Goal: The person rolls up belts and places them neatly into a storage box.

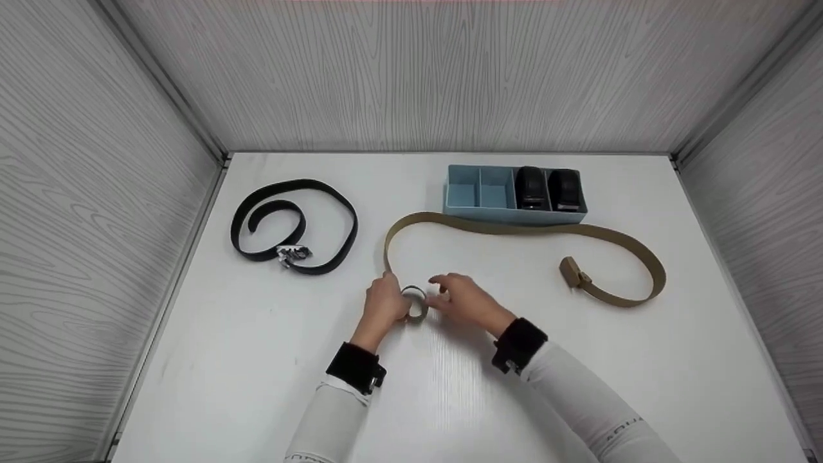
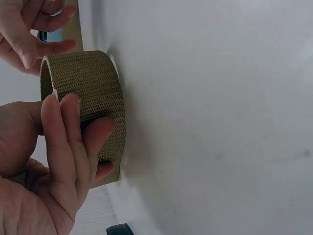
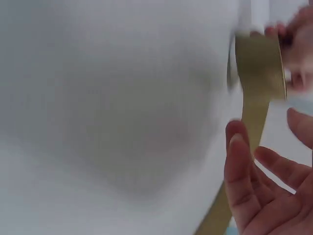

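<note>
A tan webbing belt (image 1: 501, 229) lies on edge in a long curve, its tan buckle (image 1: 570, 272) at the right end. My left hand (image 1: 384, 299) grips the other end, where the strap bends round into a small loop. Seen from the left wrist, the woven loop (image 2: 90, 73) stands upright between the thumb and fingers. My right hand (image 1: 468, 300) is just right of the loop, fingers spread and loosely bent, with nothing held. In the right wrist view a gap shows between its fingertips (image 3: 235, 132) and the blurred loop (image 3: 259, 63).
A black belt (image 1: 352, 235) with a silver buckle (image 1: 293, 253) lies loosely coiled at left. Behind the tan strap stands a blue divided box (image 1: 488, 213); rolled black belts (image 1: 531, 186) fill its two right compartments. Grey panels (image 1: 411, 77) enclose the white table (image 1: 231, 366).
</note>
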Available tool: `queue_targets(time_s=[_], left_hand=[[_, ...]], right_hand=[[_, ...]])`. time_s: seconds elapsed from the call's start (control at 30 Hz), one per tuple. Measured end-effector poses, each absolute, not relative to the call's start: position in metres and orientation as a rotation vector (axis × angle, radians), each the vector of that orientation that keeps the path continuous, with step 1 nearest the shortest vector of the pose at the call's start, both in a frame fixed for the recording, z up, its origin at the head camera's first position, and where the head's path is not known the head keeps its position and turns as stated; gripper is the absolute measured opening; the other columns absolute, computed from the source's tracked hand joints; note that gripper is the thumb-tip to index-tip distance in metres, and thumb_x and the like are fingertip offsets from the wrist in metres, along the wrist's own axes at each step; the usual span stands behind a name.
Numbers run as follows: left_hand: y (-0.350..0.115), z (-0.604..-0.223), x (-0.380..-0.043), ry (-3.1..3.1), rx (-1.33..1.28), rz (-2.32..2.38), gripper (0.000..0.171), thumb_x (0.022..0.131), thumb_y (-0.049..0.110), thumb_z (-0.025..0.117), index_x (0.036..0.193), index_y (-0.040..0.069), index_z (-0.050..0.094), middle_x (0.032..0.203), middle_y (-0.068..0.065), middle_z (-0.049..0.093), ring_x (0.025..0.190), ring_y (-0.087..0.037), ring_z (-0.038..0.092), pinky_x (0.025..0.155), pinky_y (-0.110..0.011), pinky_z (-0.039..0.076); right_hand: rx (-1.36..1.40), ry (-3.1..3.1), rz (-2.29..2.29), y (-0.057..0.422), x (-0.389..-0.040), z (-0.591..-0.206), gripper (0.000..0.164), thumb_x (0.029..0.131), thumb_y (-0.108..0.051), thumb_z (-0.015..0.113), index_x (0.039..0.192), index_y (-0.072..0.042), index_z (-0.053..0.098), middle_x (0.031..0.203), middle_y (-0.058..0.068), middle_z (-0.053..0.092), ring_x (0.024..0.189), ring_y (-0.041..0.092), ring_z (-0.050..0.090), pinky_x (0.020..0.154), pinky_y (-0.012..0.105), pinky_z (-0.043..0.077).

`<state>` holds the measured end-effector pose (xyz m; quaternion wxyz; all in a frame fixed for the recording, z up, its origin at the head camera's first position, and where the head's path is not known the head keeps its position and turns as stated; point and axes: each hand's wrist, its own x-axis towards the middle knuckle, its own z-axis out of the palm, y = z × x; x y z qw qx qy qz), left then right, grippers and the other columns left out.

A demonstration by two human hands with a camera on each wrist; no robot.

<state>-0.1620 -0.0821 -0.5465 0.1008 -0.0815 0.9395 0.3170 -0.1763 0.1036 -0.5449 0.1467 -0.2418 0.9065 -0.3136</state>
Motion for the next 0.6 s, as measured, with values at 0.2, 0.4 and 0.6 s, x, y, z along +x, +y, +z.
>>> queue_targets(time_s=[0.2, 0.4, 0.6], left_hand=[[-0.084, -0.544, -0.162, 2.796, -0.092, 0.811, 0.019, 0.076, 0.006, 0.072, 0.092, 0.000, 0.064, 0.081, -0.015, 0.065, 0.066, -0.025, 0.058, 0.060, -0.038, 0.049], [-0.088, -0.544, -0.167, 2.818, 0.013, 0.710, 0.012, 0.079, 0.010, 0.071, 0.082, 0.000, 0.066, 0.071, -0.009, 0.061, 0.060, -0.021, 0.052, 0.056, -0.036, 0.045], [-0.086, -0.549, -0.170, 2.861, 0.059, 0.671, 0.005, 0.080, -0.004, 0.065, 0.082, 0.000, 0.067, 0.074, -0.012, 0.064, 0.062, -0.022, 0.054, 0.057, -0.036, 0.046]], right_hand=[[-0.881, 2.565, -0.951, 0.085, -0.170, -0.557, 0.035, 0.094, -0.001, 0.055, 0.129, -0.003, 0.061, 0.106, 0.015, 0.060, 0.091, 0.024, 0.057, 0.082, 0.038, 0.048], [-1.080, 2.588, -0.885, 0.077, -0.176, -0.558, 0.029, 0.094, 0.006, 0.055, 0.117, -0.003, 0.070, 0.096, 0.013, 0.058, 0.085, 0.022, 0.055, 0.077, 0.035, 0.048], [-0.994, 2.646, -0.905, 0.072, -0.177, -0.559, 0.026, 0.095, 0.000, 0.058, 0.119, 0.000, 0.067, 0.091, 0.011, 0.063, 0.081, 0.020, 0.058, 0.074, 0.033, 0.049]])
